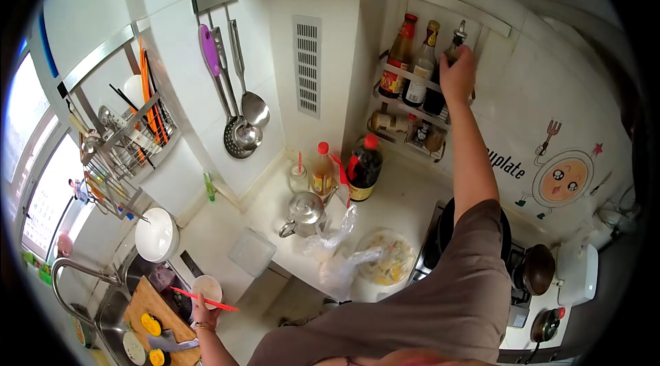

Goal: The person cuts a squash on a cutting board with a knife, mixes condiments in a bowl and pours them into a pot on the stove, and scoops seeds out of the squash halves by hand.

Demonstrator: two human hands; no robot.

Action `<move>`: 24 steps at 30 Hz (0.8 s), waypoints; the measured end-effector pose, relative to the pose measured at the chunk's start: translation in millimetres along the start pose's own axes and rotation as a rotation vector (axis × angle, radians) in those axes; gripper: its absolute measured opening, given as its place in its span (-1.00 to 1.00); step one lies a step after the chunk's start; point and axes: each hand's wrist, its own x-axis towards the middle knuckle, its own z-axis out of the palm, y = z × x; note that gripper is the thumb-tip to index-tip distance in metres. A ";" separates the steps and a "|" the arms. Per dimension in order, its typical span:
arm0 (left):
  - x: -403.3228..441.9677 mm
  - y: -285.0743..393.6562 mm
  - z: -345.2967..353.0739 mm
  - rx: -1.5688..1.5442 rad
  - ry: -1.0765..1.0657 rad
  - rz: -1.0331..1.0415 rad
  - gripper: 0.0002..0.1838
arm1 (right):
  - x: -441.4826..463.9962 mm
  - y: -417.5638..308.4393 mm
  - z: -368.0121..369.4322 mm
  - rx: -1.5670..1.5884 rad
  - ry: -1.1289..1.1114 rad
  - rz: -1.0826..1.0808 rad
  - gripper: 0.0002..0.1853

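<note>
My right hand (pixel 458 76) is raised to the wall rack at the upper right, its fingers wrapped around a dark glass bottle with a metal pour spout (pixel 460 34). Beside that bottle stand a red-capped sauce bottle (pixel 397 60) and a bottle with a white label (pixel 420 70). Low on the left, my left hand (pixel 201 314) grips a small white bowl (pixel 207 287) together with red chopsticks (pixel 229 307). The bowl is over the counter edge near the sink. Its contents are too small to make out.
A cutting board (pixel 148 301) with pumpkin pieces and a cleaver (pixel 172 342) lies across the sink. On the counter are a metal kettle (pixel 304 211), a large dark sauce bottle (pixel 364 170), a plate of food (pixel 390 256) and plastic bags. A stove with a pan (pixel 536 270) sits right.
</note>
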 end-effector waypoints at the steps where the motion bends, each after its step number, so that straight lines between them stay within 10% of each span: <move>1: -2.1 3.5 4.0 0.028 0.028 -0.002 -0.46 | 2.5 -19.3 -3.5 0.057 -0.076 0.012 -0.16; 9: 4.8 4.3 -1.8 0.168 0.128 0.023 -0.39 | 59.9 -45.0 33.7 0.261 -0.505 0.380 -0.48; 21: -26.4 33.9 18.4 0.241 0.227 -0.088 -0.18 | 42.2 -158.2 -109.3 0.465 0.250 -0.379 -0.63; 24: -19.8 29.2 1.1 0.994 0.633 0.324 -0.18 | 10.9 -187.8 -148.9 0.685 0.122 -0.524 -0.66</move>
